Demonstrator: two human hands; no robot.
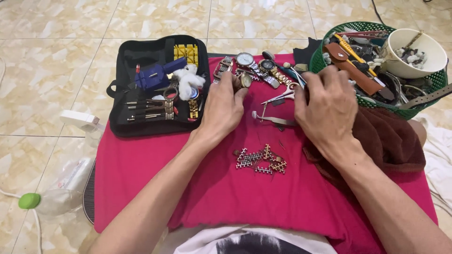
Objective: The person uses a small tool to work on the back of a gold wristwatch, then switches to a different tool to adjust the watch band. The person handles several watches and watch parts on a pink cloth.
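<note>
Left hand (pixel 221 110) pinches a small watch case (pixel 244 80) btwn thumb & fingertips, near the far edge of the red cloth (pixel 155 174). Right hand (pixel 327 110) is palm down, fingers curled over tweezers (pixel 275 120) at the cloth's far right; can't tell if it grips them. Loose bracelet links (pixel 261 160) lie mid-cloth, just nearer than both hands. Black tool case (pixel 160 84) sits at the far left corner, green basket (pixel 381 66) at the far right.
</note>
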